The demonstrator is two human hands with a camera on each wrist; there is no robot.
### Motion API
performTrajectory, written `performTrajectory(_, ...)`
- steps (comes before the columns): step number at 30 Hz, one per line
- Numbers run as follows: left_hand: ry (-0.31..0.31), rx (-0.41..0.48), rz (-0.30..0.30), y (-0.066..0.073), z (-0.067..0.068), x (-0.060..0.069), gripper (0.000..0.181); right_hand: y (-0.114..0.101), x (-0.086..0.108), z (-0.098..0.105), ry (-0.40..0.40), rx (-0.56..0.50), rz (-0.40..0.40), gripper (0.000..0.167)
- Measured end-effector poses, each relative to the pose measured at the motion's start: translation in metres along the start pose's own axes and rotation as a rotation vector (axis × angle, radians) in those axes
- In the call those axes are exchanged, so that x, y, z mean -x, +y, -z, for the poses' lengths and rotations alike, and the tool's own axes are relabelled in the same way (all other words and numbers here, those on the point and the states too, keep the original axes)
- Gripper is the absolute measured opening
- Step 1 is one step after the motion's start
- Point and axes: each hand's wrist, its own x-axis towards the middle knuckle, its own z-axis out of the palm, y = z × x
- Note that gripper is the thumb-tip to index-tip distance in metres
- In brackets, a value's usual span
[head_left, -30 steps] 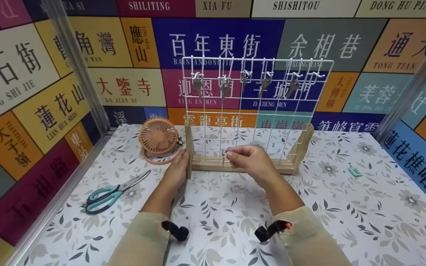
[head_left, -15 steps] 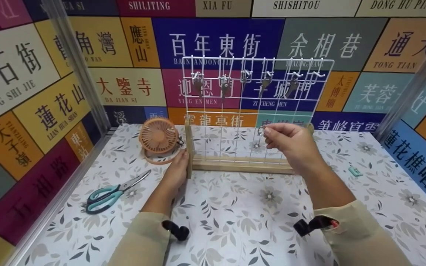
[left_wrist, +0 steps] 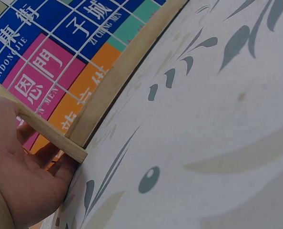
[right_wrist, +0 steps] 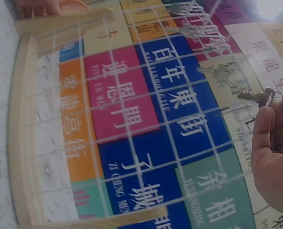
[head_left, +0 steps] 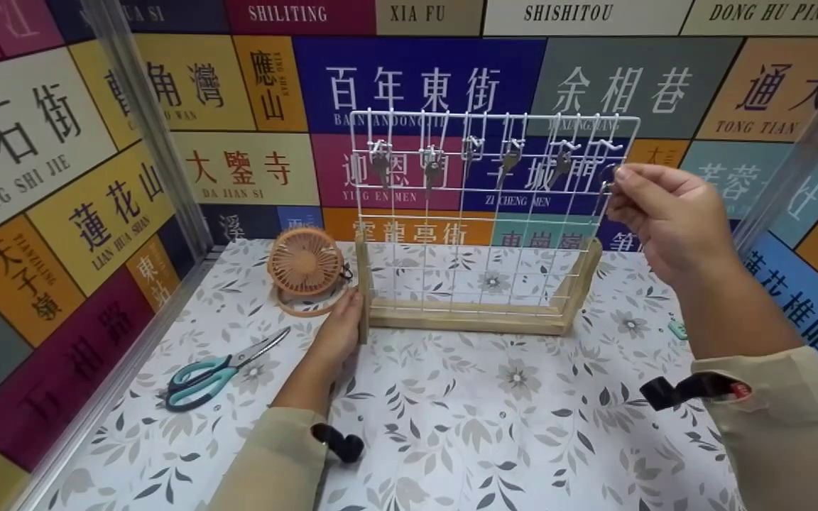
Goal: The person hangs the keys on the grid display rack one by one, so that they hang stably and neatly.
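Observation:
A white wire grid rack (head_left: 480,215) on a wooden base stands upright, with several keys (head_left: 432,174) hanging from hooks along its upper part. My left hand (head_left: 341,319) grips the rack's left wooden upright (left_wrist: 53,131) low down, its fingers reaching behind the wood in the left wrist view. Raised at the rack's upper right, my right hand (head_left: 672,213) pinches a metal key ring between thumb and fingers. From that ring a key (right_wrist: 250,97) extends in the right wrist view. Just above this hand is the rightmost hook (head_left: 606,145), with no key on it.
An orange fan (head_left: 306,264) stands left of the rack. Teal-handled scissors (head_left: 199,380) lie on the patterned table at left. A small teal item (head_left: 677,330) is partly covered by the right forearm. Printed panels (head_left: 420,78) rise close behind.
From low in front of the grid, my right hand has carried the key upward and rightward to the rack's upper right side. The left hand stays at the upright.

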Motion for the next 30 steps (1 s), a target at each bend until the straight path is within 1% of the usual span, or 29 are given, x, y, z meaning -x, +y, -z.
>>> performTrajectory(3,-0.001,0.001,-0.001,0.0,0.0,-0.001,0.069,-0.01,-0.008,0.006,0.014,-0.051,0.0,0.034)
performTrajectory(8,0.008,0.005,-0.001,0.0,0.0,-0.002,0.067,-0.016,-0.018,0.011,0.045,-0.025,-0.039,0.039)
performTrajectory(10,0.013,0.006,-0.004,0.0,-0.001,-0.002,0.068,-0.015,-0.02,0.012,0.051,-0.009,-0.05,0.039)
performTrajectory(16,0.014,0.003,-0.009,0.0,-0.002,-0.001,0.069,-0.014,-0.025,0.011,0.036,0.011,-0.047,0.038)
performTrajectory(21,0.015,-0.005,-0.006,0.0,-0.002,-0.002,0.07,-0.012,-0.026,0.012,0.054,0.005,-0.062,0.037)
performTrajectory(26,0.016,-0.011,0.01,0.0,-0.001,-0.001,0.07,-0.007,-0.026,0.018,0.06,0.004,-0.068,0.039)
performTrajectory(30,0.004,-0.008,0.003,-0.001,0.0,-0.001,0.071,-0.002,-0.024,0.024,0.067,0.026,-0.065,0.036)
